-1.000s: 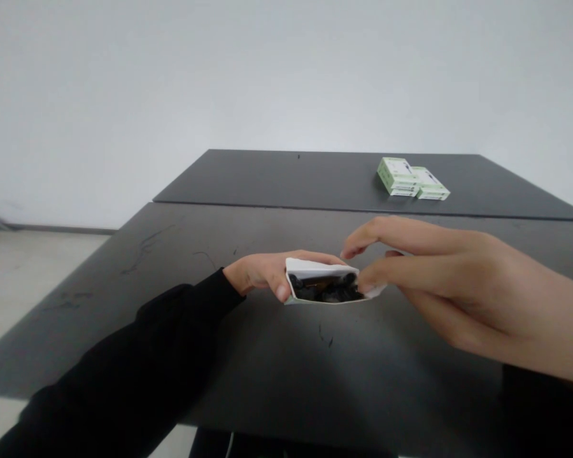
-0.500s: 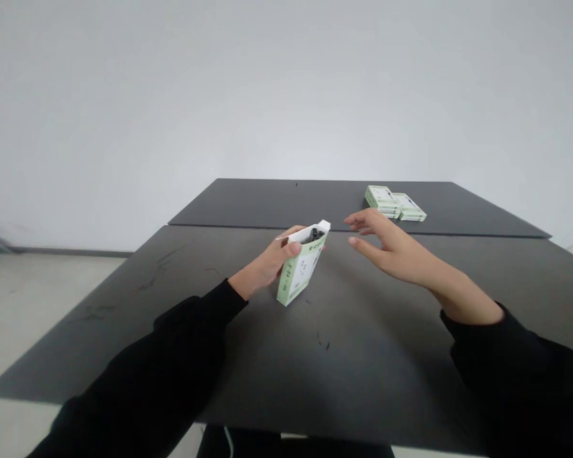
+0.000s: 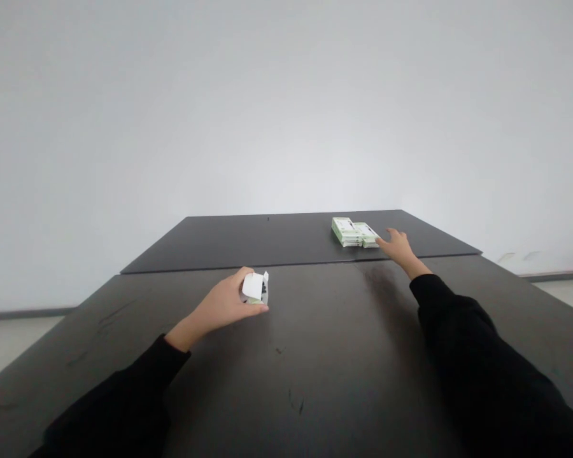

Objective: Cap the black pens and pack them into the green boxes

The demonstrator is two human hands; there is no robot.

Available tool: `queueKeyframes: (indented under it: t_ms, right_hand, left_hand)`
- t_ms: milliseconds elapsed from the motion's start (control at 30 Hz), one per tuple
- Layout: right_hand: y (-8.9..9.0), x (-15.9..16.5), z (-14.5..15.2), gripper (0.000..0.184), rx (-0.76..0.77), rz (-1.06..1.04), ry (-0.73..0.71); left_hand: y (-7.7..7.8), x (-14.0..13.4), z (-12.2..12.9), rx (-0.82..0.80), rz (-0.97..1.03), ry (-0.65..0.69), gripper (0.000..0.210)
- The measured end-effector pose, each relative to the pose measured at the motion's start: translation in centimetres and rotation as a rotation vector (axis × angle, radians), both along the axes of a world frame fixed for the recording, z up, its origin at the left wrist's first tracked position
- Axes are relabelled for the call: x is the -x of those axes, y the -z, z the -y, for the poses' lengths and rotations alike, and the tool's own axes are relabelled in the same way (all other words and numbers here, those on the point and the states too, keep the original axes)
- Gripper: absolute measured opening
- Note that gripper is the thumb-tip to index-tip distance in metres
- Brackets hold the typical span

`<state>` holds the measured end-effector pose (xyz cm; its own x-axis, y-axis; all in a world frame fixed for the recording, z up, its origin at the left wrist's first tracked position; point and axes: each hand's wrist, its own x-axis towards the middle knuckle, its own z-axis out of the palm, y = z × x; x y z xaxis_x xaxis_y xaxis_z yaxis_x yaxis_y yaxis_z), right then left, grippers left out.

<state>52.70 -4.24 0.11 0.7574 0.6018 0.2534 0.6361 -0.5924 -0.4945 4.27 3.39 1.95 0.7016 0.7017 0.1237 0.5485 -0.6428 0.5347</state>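
Observation:
Between the thumb and fingers of my left hand is a small cardboard box, its open end facing me. A white flap stands out from that end, and something black shows inside. The rest of the box is hidden behind the flap and my hand. Far off to the right, my right hand reaches out with thumb and fingers apart, holding nothing. Its thumb is close to the right side of a pile of green and white boxes; whether it touches them I cannot tell.
Two dark tabletops stand end to end, the near one and the far one, with a thin seam between them. Small dark marks lie on the near top. A pale wall rises behind.
My right hand has moved away from the open box and forward to the pile. My left hand has turned the box so its open end faces me. The camera view has shifted.

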Motion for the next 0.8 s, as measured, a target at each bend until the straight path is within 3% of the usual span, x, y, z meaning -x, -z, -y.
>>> queueKeyframes:
  t_ms: [133,233,367,567,800]
  right_hand:
    - [1.0,-2.1,-2.7,0.073,0.152,-0.023,0.034]
    - [1.9,-2.4,-3.5,0.074,0.227,-0.018,0.026]
    - [2.3,-1.6,-3.3,0.077,0.251,0.037,0.059]
    - [1.5,0.3,-4.8,0.071,0.210,0.184,0.076]
    - [1.6,-0.2,-6.7,0.079,0.303,0.104,0.012]
  left_hand:
    - [2.1,-0.2,-0.8,-0.231,-0.211,-0.009,0.067]
    - [2.9,-0.2,-0.9,-0.278,-0.271,-0.008,0.070]
    - [3.2,-0.3,-0.4,-0.324,-0.290,-0.009,0.068]
    - [3.4,-0.5,-0.1,-0.358,-0.302,-0.005,0.062]
    - [3.5,-0.5,0.0,-0.363,-0.297,0.004,0.059]
